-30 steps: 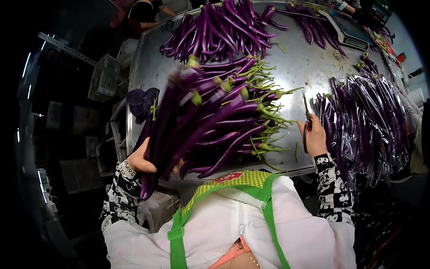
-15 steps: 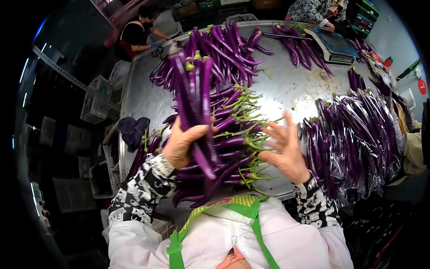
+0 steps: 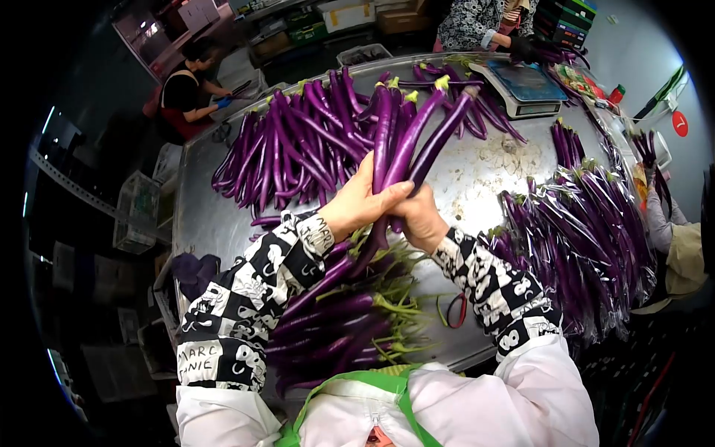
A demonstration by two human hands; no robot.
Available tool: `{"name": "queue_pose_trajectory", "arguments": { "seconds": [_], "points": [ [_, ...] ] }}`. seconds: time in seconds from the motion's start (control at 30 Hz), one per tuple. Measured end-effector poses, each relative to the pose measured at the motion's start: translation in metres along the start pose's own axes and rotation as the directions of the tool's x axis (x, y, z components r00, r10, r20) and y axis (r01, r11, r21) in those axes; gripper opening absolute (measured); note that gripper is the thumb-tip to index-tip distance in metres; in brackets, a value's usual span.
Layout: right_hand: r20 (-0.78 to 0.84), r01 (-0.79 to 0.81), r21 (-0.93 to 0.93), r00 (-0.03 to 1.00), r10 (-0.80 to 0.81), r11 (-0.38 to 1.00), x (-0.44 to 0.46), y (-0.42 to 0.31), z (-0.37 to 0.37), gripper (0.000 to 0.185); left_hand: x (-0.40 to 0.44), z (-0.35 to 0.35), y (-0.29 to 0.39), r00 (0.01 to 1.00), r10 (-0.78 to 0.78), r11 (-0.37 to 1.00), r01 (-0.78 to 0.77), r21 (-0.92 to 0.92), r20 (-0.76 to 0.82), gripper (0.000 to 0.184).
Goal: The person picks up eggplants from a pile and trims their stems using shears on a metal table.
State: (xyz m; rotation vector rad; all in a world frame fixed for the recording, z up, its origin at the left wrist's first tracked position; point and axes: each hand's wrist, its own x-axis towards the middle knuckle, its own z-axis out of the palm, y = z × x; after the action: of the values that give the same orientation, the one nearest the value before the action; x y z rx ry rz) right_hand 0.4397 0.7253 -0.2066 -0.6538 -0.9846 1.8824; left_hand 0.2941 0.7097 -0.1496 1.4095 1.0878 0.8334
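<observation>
A small bunch of long purple eggplants (image 3: 402, 141) is held up over the metal table, stem ends pointing away from me. My left hand (image 3: 363, 200) wraps round its lower part from the left. Against it, my right hand (image 3: 421, 216) closes round the eggplants from the right. Below the hands lies a pile of eggplants (image 3: 328, 331) with green stems to the right. Another heap (image 3: 290, 141) lies at the back left. Red-handled scissors (image 3: 456, 310) rest on the table beside my right sleeve, partly hidden.
Eggplants in clear plastic (image 3: 581, 238) lie on the right. A scale (image 3: 521, 86) stands at the back right of the metal table (image 3: 477, 160). A dark cloth (image 3: 195, 274) sits at the left edge. Co-workers (image 3: 182, 97) stand at the back left, back right and far right.
The bunch has moved away from me and to the right in my left hand. My right hand, which held the scissors earlier and then was open, has closed on the eggplants.
</observation>
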Motion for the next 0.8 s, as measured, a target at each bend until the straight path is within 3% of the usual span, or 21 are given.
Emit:
{"name": "queue_pose_trajectory", "arguments": {
  "seconds": [0.07, 0.13, 0.17, 0.2, 0.33, 0.4, 0.47, 0.53, 0.57, 0.6, 0.67, 0.7, 0.73, 0.8],
  "points": [
    [0.035, 0.054, 0.057, 0.998, -0.056, 0.997, 0.034, -0.006, -0.022, 0.035, 0.017, -0.009, 0.014, 0.994, -0.104, 0.994, 0.103, 0.020, 0.029, 0.082],
    [0.052, 0.038, -0.012, 0.998, -0.037, 0.999, 0.066, -0.022, -0.043, 0.031, 0.034, -0.024, -0.016, 0.975, -0.041, 0.946, 0.108, 0.306, -0.216, 0.087],
    [0.059, 0.050, -0.056, 0.997, -0.047, 0.997, 0.089, -0.024, -0.058, 0.029, 0.030, -0.029, -0.009, 0.974, 0.000, 0.917, 0.090, 0.388, -0.226, 0.084],
    [0.066, 0.060, -0.097, 0.996, -0.054, 0.993, 0.113, -0.022, -0.074, 0.028, 0.024, -0.033, -0.014, 0.967, 0.049, 0.975, 0.009, 0.223, -0.249, 0.082],
    [-0.063, 0.083, -0.434, 0.991, -0.122, 0.897, 0.201, -0.028, -0.132, 0.054, -0.017, -0.066, -0.035, 0.954, -0.116, 0.966, 0.173, 0.191, -0.276, 0.074],
    [-0.067, 0.064, -0.554, 0.990, -0.121, 0.830, 0.233, -0.028, -0.156, 0.067, -0.044, -0.083, -0.060, 0.940, -0.205, 0.941, 0.266, 0.209, -0.273, 0.080],
    [-0.153, -0.021, -0.704, 0.981, -0.123, 0.710, 0.261, -0.015, -0.185, 0.073, -0.078, -0.093, -0.085, 0.918, -0.260, 0.918, 0.331, 0.218, -0.301, 0.093],
    [-0.194, -0.120, -0.967, 0.919, -0.343, 0.224, 0.285, 0.024, -0.228, 0.084, -0.111, -0.096, -0.089, 0.902, -0.317, 0.786, 0.422, 0.452, -0.292, 0.107],
    [-0.235, -0.204, -0.954, 0.963, -0.128, 0.219, 0.281, 0.016, -0.228, 0.082, -0.128, -0.098, -0.095, 0.899, -0.348, 0.703, 0.438, 0.560, -0.266, 0.118],
    [-0.242, -0.211, -0.953, 0.963, -0.122, 0.218, 0.271, 0.019, -0.224, 0.082, -0.142, -0.099, -0.096, 0.907, -0.362, 0.511, 0.386, 0.768, -0.215, 0.123],
    [-0.358, -0.360, -0.931, 0.875, -0.325, 0.058, 0.239, 0.015, -0.197, 0.076, -0.171, -0.105, -0.121, 0.876, -0.409, 0.385, 0.420, 0.822, -0.256, 0.126],
    [-0.303, -0.316, -0.948, 0.849, -0.432, 0.043, 0.236, 0.026, -0.210, 0.070, -0.180, -0.112, -0.133, 0.858, -0.444, 0.668, 0.509, 0.542, -0.259, 0.128],
    [-0.301, -0.289, -0.952, 0.834, -0.462, 0.099, 0.219, 0.020, -0.205, 0.065, -0.183, -0.116, -0.136, 0.818, -0.504, 0.679, 0.574, 0.458, -0.278, 0.129],
    [-0.254, -0.194, -0.961, 0.898, -0.359, 0.196, 0.182, 0.012, -0.200, 0.060, -0.183, -0.120, -0.139, 0.817, -0.532, 0.629, 0.556, 0.544, -0.220, 0.128]
  ]
}}
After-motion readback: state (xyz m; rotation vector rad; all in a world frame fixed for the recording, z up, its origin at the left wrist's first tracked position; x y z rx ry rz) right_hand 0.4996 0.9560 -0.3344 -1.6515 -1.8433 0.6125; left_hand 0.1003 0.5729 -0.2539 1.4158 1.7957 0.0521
